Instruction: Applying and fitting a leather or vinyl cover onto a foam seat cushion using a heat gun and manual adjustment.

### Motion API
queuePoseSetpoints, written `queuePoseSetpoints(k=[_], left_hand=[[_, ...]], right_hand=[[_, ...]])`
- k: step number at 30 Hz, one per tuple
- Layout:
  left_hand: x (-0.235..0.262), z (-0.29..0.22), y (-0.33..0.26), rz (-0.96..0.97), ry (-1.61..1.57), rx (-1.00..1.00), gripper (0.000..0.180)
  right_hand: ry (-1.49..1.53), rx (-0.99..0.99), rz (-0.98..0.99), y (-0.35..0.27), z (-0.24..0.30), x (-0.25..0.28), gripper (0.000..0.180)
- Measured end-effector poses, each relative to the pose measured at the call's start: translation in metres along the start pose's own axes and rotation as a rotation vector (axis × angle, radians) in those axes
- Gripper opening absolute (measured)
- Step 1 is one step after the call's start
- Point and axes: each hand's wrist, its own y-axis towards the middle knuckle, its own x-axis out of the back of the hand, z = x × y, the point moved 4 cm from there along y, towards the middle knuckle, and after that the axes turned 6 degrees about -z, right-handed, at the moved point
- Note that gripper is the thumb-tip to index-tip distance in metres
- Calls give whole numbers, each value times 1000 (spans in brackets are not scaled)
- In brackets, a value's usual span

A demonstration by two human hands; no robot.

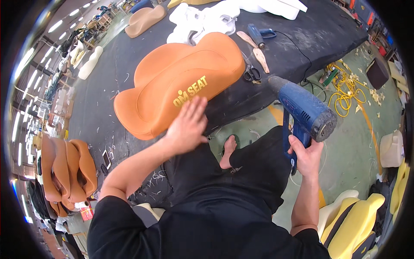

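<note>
An orange padded seat cushion (pixel 155 97) with yellow lettering on its front face lies on a black-covered table (pixel 297 47). My left hand (pixel 188 125) is open, its slightly blurred fingers stretched over the lower front edge of the cushion, just below the lettering. Whether the fingertips press on the cover, I cannot tell. In my right hand (pixel 307 156) is a blue heat gun (pixel 304 103), gripped by the handle, its dusty nozzle pointing up and left toward the table edge. It hangs right of the cushion, apart from it.
Beyond the cushion's right end lie scissors (pixel 252 73), flat wooden-looking tools (pixel 260 59) and a second heat gun (pixel 258 35) with a cord. White moulded pieces (pixel 202 19) and a tan cushion (pixel 146 20) are behind. Stacked orange cushions (pixel 69 170) stand left; yellow cable (pixel 345 95) coils on the floor.
</note>
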Motion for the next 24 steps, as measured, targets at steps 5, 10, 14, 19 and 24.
queuePoseSetpoints(k=[5, 10, 14, 19, 24], left_hand=[[-6, -67, -46, 137, -515, -412, 54], [4, -39, -27, -189, -148, -139, 69], [6, 1, -19, -128, -53, 124, 79], [-12, -16, -54, 116, -526, -220, 60], [20, 18, -67, -430, -320, 73, 63]], right_hand=[[22, -20, -17, 0, -3, 3, 47], [11, -37, -23, 1, -4, 6, 47], [-10, -27, -13, 1, -2, 6, 39], [-16, -48, -4, 1, -5, 4, 40], [20, -25, 46, 2, -1, -2, 45]])
